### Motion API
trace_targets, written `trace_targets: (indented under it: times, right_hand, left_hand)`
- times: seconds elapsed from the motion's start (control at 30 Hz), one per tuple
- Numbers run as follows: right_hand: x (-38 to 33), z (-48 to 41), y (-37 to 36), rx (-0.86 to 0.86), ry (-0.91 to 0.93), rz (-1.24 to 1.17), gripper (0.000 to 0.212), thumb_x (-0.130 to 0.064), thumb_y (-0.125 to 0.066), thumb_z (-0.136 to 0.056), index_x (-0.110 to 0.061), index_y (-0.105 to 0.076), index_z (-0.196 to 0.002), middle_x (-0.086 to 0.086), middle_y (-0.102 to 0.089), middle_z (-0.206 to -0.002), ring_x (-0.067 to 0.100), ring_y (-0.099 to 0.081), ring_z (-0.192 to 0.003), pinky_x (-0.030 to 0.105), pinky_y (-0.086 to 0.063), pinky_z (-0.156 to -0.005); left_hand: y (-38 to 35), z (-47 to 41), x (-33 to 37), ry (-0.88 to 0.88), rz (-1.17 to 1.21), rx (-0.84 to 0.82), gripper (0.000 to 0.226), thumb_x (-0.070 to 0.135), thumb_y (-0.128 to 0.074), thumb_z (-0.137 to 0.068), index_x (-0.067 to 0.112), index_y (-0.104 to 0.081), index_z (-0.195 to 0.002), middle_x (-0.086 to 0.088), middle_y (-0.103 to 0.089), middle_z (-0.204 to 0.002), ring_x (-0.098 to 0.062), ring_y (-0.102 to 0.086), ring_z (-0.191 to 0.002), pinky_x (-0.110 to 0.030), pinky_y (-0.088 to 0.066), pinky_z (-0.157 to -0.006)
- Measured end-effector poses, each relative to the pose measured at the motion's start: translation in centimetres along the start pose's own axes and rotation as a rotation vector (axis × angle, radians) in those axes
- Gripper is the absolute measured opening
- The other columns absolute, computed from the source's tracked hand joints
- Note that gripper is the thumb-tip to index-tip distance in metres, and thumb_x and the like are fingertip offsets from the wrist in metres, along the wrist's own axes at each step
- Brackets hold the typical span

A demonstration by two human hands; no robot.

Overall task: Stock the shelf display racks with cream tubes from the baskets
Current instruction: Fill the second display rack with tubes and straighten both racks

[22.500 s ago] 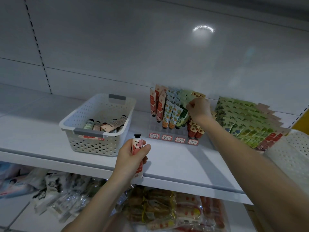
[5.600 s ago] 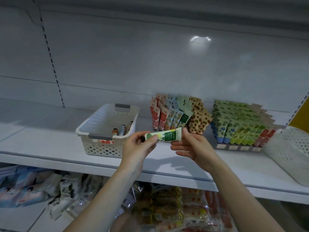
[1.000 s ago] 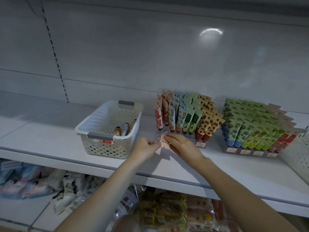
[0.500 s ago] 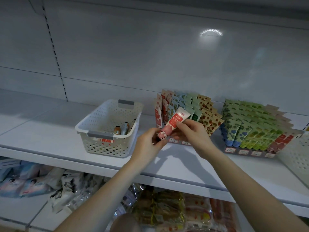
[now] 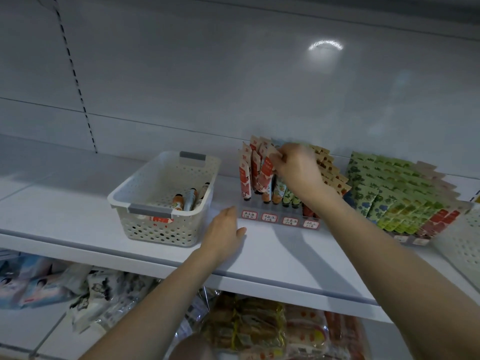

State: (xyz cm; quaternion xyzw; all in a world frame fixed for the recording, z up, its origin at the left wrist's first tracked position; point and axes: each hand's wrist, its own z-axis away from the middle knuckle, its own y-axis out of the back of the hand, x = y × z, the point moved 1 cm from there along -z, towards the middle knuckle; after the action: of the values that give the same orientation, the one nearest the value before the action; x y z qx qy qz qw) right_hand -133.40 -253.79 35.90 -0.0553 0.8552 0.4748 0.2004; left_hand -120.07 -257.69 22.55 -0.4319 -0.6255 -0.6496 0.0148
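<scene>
Right hand (image 5: 296,168) pinches red cream tube (image 5: 266,175) at display rack (image 5: 279,220); left hand (image 5: 223,231) open, resting on shelf (image 5: 285,255) beside basket (image 5: 161,196).

Right grip (image 5: 296,170): we see it pinching the crimped top of a red tube (image 5: 266,178), cap down among the red rows of the rack (image 5: 279,220).
Left grip (image 5: 223,229): we see it flat, fingers straight, over the shelf (image 5: 285,258), between basket (image 5: 161,231) and rack.
Basket contents: we see a few loose tubes (image 5: 189,201) lying inside.
Second rack (image 5: 405,238): packed, mostly green tubes.
</scene>
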Motion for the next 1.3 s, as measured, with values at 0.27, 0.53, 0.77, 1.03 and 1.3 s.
trace_targets:
  times: [0.27, 0.53, 0.77, 1.03, 1.3]
  right_hand:
    - [-0.1, -3.5, -2.6, -0.092, -0.169, 0.107, 0.028, -0.003, -0.038, -0.096, -0.008, -0.051, -0.072, 0.006, -0.05, -0.071, 0.021, -0.051, -0.069, 0.029, -0.045, -0.06]
    - [1.3, -4.0, -3.5, -0.128, -0.144, 0.153, 0.038, -0.011, -0.044, -0.096, -0.013, -0.036, -0.059, 0.001, -0.04, -0.06, 0.01, -0.037, -0.05, 0.02, -0.031, -0.044]
    - [1.6, -3.9, -4.7, -0.152, -0.179, 0.156, 0.039, 0.005, -0.039, -0.093, -0.012, -0.037, -0.058, 0.002, -0.041, -0.06, 0.017, -0.043, -0.053, 0.021, -0.03, -0.041]
    - [1.5, -3.8, -4.2, -0.163, -0.172, 0.158, 0.039, 0.001, -0.04, -0.094, -0.011, -0.035, -0.057, 0.003, -0.039, -0.06, 0.013, -0.036, -0.049, 0.022, -0.026, -0.041]
    - [1.4, -3.3, -3.6, -0.192, -0.135, 0.139, 0.038, -0.007, -0.044, -0.096, -0.011, -0.035, -0.059, 0.001, -0.04, -0.063, 0.015, -0.04, -0.057, 0.02, -0.028, -0.044]
  left_hand:
    - [-0.3, -4.8, 0.2, -0.091, 0.107, 0.123, 0.053, 0.011, -0.058, -0.088, 0.003, -0.033, -0.134, -0.017, -0.052, -0.122, -0.033, -0.054, -0.109, -0.038, -0.045, -0.085]
    - [-1.0, -7.0, 0.1, -0.172, 0.088, 0.156, 0.062, 0.006, -0.051, -0.091, 0.009, -0.022, -0.146, -0.019, -0.06, -0.101, -0.033, -0.06, -0.088, -0.043, -0.05, -0.077]
    - [-1.4, -6.9, 0.1, -0.134, 0.069, 0.143, 0.062, 0.01, -0.049, -0.093, 0.007, -0.017, -0.147, -0.019, -0.06, -0.093, -0.033, -0.06, -0.082, -0.042, -0.05, -0.073]
    - [-1.4, -7.0, 0.1, -0.147, 0.121, 0.154, 0.059, 0.009, -0.051, -0.092, 0.005, -0.023, -0.144, -0.018, -0.061, -0.099, -0.032, -0.061, -0.087, -0.043, -0.05, -0.076]
    - [-0.2, -8.1, 0.8, -0.013, 0.322, 0.155, 0.041, 0.021, -0.052, -0.094, 0.009, -0.036, -0.129, -0.007, -0.057, -0.11, -0.027, -0.056, -0.099, -0.028, -0.04, -0.074]
